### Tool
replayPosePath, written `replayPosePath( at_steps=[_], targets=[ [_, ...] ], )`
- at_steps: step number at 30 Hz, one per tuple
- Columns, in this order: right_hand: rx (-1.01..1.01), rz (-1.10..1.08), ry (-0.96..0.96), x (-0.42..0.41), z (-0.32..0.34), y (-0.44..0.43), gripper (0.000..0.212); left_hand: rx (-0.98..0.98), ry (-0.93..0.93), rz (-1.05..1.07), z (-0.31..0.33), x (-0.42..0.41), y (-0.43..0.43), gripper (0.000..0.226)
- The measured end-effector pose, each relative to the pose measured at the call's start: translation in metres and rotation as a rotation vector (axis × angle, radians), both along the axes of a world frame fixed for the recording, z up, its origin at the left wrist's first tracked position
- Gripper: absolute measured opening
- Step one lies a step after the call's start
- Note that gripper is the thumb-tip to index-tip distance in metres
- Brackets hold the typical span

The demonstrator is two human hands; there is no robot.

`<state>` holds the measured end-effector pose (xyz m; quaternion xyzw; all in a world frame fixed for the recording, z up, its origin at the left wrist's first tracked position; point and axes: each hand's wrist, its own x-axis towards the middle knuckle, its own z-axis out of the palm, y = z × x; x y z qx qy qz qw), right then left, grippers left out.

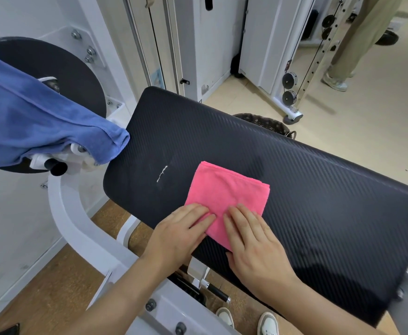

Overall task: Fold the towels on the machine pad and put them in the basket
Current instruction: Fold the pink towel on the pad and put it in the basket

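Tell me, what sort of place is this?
Probably a gym. The pink towel lies on the black pad of a white exercise machine, pulleys hang on a frame behind, and a blue towel drapes over a machine part at left.

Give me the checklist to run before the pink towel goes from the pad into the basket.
1. Pink towel folded to a compact square: ok.
2. Towel lying on the machine pad, not hanging off: ok.
3. Grip for lifting: not ok; left hand and right hand press flat on its near corner.
4. Basket in view beyond the pad's far edge: ok.
5. Room inside the basket: cannot tell.
6. Blue towel folded: not ok; it is draped over the machine at left.
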<state>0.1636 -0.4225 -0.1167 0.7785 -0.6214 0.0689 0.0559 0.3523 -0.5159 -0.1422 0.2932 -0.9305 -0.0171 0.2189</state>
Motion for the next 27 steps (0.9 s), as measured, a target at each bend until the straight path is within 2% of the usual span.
replayPosePath(
  at_steps=[2,6,8,13,17,20,22,24,27],
  targets=[
    [-0.005,0.011,-0.017,-0.002,-0.002,-0.001,0.065,-0.018,-0.021,-0.008,0.004,-0.002,-0.001,0.026],
    [-0.038,0.066,-0.026,-0.01,0.003,-0.002,0.046,-0.021,-0.066,-0.005,0.017,-0.007,0.008,0.025],
    [-0.019,0.15,-0.018,-0.019,0.009,0.002,0.044,0.045,-0.076,-0.022,0.016,-0.009,0.023,0.023],
    [0.191,0.262,-0.01,-0.046,0.028,0.027,0.044,0.384,-0.002,0.042,0.005,-0.016,0.074,0.026],
    [0.379,0.235,-0.012,-0.063,0.038,0.055,0.042,0.427,-0.071,0.007,-0.001,-0.03,0.115,0.039],
    [0.43,0.227,-0.038,-0.071,0.037,0.068,0.039,0.435,-0.107,0.038,-0.01,-0.035,0.131,0.055],
    [0.437,0.176,-0.107,-0.074,0.037,0.067,0.036,0.502,-0.011,0.114,-0.012,-0.036,0.131,0.046],
    [0.455,0.116,-0.23,-0.076,0.041,0.062,0.034,0.662,0.101,0.197,-0.002,-0.036,0.125,0.034],
    [0.492,0.021,-0.442,-0.079,0.048,0.056,0.02,0.883,0.147,0.214,0.014,-0.035,0.107,0.024]
  ],
)
